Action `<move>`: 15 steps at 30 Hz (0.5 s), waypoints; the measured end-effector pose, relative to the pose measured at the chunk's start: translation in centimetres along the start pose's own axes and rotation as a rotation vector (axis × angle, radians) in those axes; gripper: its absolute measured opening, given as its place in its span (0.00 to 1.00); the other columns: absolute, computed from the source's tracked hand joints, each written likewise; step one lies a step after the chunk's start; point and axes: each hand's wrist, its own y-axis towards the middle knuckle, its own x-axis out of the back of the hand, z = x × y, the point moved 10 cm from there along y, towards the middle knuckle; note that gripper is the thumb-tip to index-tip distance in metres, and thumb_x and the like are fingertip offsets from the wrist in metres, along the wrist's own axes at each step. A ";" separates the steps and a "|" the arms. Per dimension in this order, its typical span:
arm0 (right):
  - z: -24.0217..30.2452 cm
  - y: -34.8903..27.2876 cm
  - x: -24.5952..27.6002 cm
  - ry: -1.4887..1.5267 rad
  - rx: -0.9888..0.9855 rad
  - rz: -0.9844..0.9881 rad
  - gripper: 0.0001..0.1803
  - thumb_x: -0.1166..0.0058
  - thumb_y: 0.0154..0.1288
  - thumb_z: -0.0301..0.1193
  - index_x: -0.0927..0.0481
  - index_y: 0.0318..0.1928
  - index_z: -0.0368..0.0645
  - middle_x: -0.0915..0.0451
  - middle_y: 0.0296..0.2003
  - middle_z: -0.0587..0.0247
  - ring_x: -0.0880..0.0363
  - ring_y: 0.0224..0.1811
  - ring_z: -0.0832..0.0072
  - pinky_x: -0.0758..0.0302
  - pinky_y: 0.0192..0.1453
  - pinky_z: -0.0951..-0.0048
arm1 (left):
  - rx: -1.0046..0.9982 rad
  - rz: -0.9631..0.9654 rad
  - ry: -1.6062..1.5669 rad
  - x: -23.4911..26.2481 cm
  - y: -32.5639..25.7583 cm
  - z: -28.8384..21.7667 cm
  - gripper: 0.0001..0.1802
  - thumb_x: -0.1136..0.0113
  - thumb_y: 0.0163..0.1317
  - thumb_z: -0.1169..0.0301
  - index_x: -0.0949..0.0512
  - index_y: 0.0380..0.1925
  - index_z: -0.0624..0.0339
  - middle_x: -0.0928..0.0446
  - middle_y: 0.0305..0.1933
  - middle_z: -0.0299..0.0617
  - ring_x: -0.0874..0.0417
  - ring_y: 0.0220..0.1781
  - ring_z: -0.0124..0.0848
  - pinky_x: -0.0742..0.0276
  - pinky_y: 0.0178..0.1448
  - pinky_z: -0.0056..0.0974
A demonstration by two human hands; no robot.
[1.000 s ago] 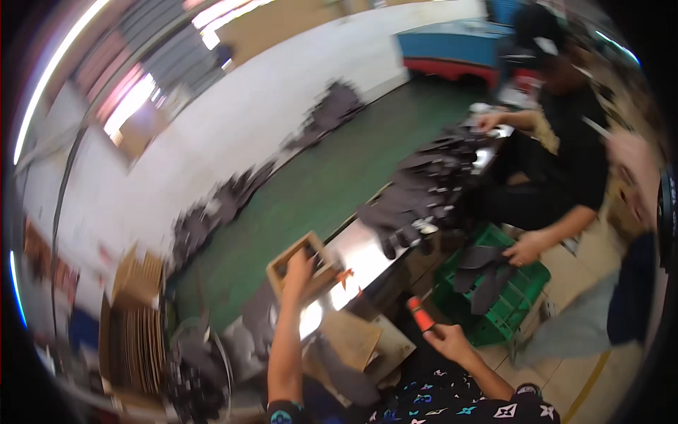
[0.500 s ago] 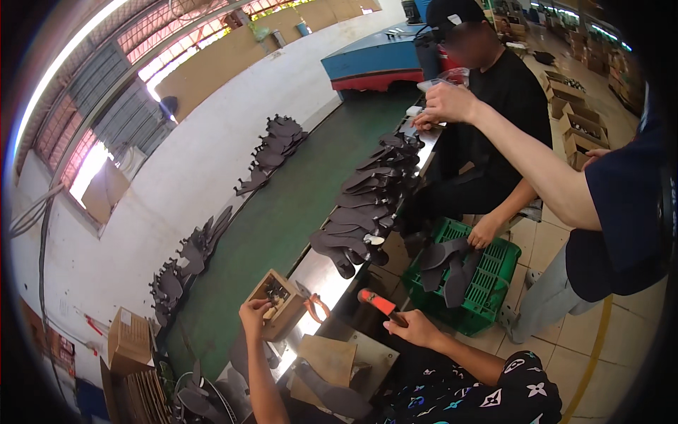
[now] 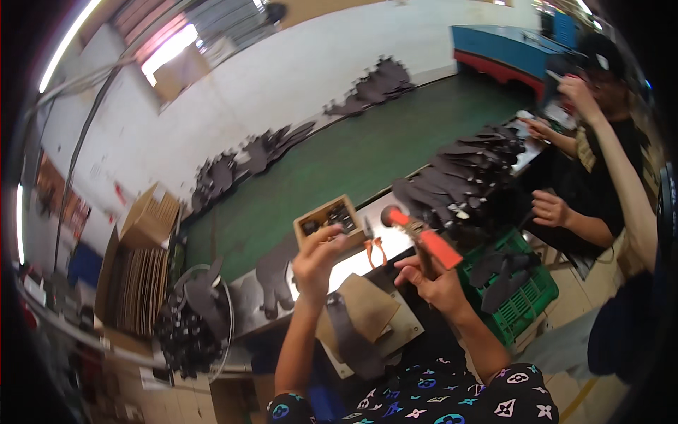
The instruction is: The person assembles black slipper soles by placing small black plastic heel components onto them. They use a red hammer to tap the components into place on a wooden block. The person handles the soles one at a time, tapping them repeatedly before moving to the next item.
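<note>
My left hand (image 3: 318, 265) is raised before the near edge of a small wooden box (image 3: 359, 220) of small dark parts. Its fingers are bent together; whatever they pinch is too blurred to see. My right hand (image 3: 443, 291) grips a hammer (image 3: 439, 247) with a red head, held up above the bench. Between and below my hands, a dark grey shoe sole (image 3: 353, 343) lies on a brown pad (image 3: 381, 307) over a metal plate (image 3: 411, 328). Orange-handled pliers (image 3: 378, 254) rest beside the box.
Many dark soles (image 3: 466, 169) are piled along the bench, beside a green belt (image 3: 275, 198). A green crate (image 3: 540, 293) with soles stands at right, near a co-worker's hand (image 3: 551, 208). At left are a cardboard carton (image 3: 106, 283) and a round container of parts (image 3: 227, 332).
The view has swung left. My left hand has come out of the wooden box, and the hammer is higher and closer to it. A co-worker's hand has left the soles in the crate.
</note>
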 end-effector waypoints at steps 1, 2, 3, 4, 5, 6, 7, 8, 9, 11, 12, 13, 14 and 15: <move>0.8 0.3 -1.7 0.066 0.046 0.036 0.17 0.38 0.72 0.37 0.18 0.50 0.34 0.14 0.35 0.62 0.24 0.28 0.84 0.30 0.33 0.80 | -0.073 -0.030 0.043 1.4 -0.3 -3.0 0.05 0.32 0.54 0.86 0.16 0.31 0.69 0.15 0.45 0.52 0.12 0.44 0.41 0.15 0.49 0.38; 1.6 0.6 -3.3 0.128 0.088 0.071 0.18 0.38 0.71 0.38 0.18 0.50 0.36 0.14 0.34 0.64 0.33 0.18 0.90 0.40 0.20 0.85 | -0.117 -0.062 0.020 2.5 -0.8 -5.0 0.05 0.30 0.53 0.86 0.16 0.30 0.69 0.15 0.46 0.53 0.12 0.45 0.42 0.15 0.50 0.39; 2.3 0.6 -4.1 0.125 0.082 0.110 0.18 0.37 0.71 0.38 0.18 0.51 0.35 0.14 0.36 0.63 0.33 0.18 0.90 0.40 0.20 0.85 | -0.165 -0.086 -0.014 3.3 -1.2 -6.7 0.05 0.29 0.52 0.85 0.16 0.29 0.68 0.16 0.47 0.54 0.12 0.46 0.43 0.15 0.50 0.39; 3.1 0.7 -5.0 0.122 0.074 0.152 0.18 0.37 0.71 0.38 0.18 0.51 0.35 0.14 0.37 0.62 0.34 0.17 0.90 0.40 0.19 0.85 | -0.139 -0.057 0.011 3.8 -1.4 -8.0 0.06 0.28 0.50 0.85 0.16 0.28 0.68 0.16 0.47 0.54 0.12 0.48 0.44 0.15 0.51 0.41; 4.0 0.6 -6.1 0.119 0.070 0.199 0.19 0.37 0.70 0.37 0.18 0.51 0.34 0.14 0.39 0.61 0.35 0.16 0.91 0.40 0.19 0.85 | -0.136 -0.053 0.032 4.6 -1.9 -8.9 0.07 0.28 0.50 0.86 0.17 0.27 0.68 0.16 0.48 0.54 0.13 0.50 0.45 0.15 0.52 0.42; 4.9 0.6 -7.2 0.147 0.096 0.217 0.18 0.36 0.70 0.36 0.18 0.51 0.34 0.14 0.38 0.61 0.35 0.16 0.91 0.40 0.18 0.85 | -0.184 -0.060 0.046 5.0 -2.3 -9.5 0.07 0.28 0.50 0.86 0.16 0.29 0.69 0.17 0.51 0.54 0.13 0.51 0.46 0.13 0.51 0.41; 5.0 0.4 -7.9 0.183 0.077 0.217 0.17 0.36 0.70 0.34 0.18 0.51 0.34 0.14 0.36 0.62 0.34 0.16 0.90 0.40 0.18 0.85 | -0.233 -0.066 0.059 5.3 -2.8 -10.0 0.08 0.28 0.50 0.86 0.16 0.32 0.70 0.19 0.53 0.54 0.14 0.53 0.46 0.12 0.50 0.40; 5.0 0.2 -8.3 0.215 0.061 0.211 0.16 0.36 0.69 0.32 0.18 0.51 0.33 0.15 0.34 0.63 0.33 0.16 0.90 0.41 0.18 0.85 | -0.232 -0.045 0.066 5.3 -3.0 -10.1 0.09 0.28 0.50 0.87 0.16 0.31 0.70 0.19 0.53 0.54 0.15 0.55 0.48 0.12 0.52 0.42; 5.1 0.1 -8.8 0.247 0.044 0.205 0.14 0.36 0.69 0.29 0.18 0.50 0.33 0.15 0.33 0.64 0.33 0.16 0.90 0.41 0.18 0.85 | -0.178 -0.042 0.029 5.4 -3.2 -9.7 0.07 0.28 0.50 0.86 0.17 0.29 0.69 0.18 0.52 0.53 0.15 0.55 0.47 0.13 0.53 0.43; 4.6 -0.1 -9.2 0.254 0.016 0.212 0.12 0.37 0.69 0.26 0.17 0.49 0.33 0.16 0.35 0.63 0.32 0.17 0.89 0.40 0.18 0.85 | -0.077 -0.041 -0.039 5.5 -3.5 -8.9 0.07 0.28 0.50 0.86 0.18 0.25 0.67 0.17 0.50 0.53 0.14 0.53 0.47 0.15 0.56 0.45; 4.3 -0.1 -9.3 0.260 0.008 0.217 0.11 0.37 0.68 0.25 0.17 0.49 0.33 0.17 0.37 0.61 0.31 0.18 0.89 0.40 0.18 0.85 | -0.017 -0.034 -0.129 5.6 -4.0 -8.2 0.07 0.28 0.52 0.85 0.17 0.28 0.67 0.18 0.51 0.54 0.15 0.55 0.46 0.17 0.59 0.46; 4.1 -0.3 -9.5 0.266 -0.003 0.223 0.11 0.37 0.67 0.23 0.17 0.48 0.33 0.17 0.40 0.59 0.31 0.18 0.88 0.40 0.18 0.84 | 0.130 -0.089 -0.254 6.0 -4.6 -7.0 0.08 0.28 0.52 0.85 0.17 0.31 0.67 0.17 0.52 0.53 0.15 0.56 0.46 0.17 0.60 0.45; 3.8 -0.2 -9.5 0.265 0.014 0.229 0.10 0.37 0.67 0.23 0.17 0.47 0.33 0.18 0.41 0.58 0.31 0.18 0.88 0.40 0.18 0.84 | 0.271 -0.146 -0.384 5.7 -5.3 -5.9 0.10 0.28 0.52 0.84 0.16 0.34 0.67 0.17 0.52 0.52 0.15 0.56 0.45 0.18 0.62 0.44; 3.3 -0.2 -9.5 0.265 -0.001 0.242 0.10 0.36 0.66 0.22 0.18 0.47 0.33 0.18 0.41 0.58 0.30 0.19 0.87 0.39 0.19 0.84 | 0.412 -0.202 -0.515 5.4 -6.0 -4.7 0.12 0.28 0.52 0.84 0.16 0.38 0.67 0.17 0.53 0.51 0.16 0.57 0.44 0.19 0.63 0.44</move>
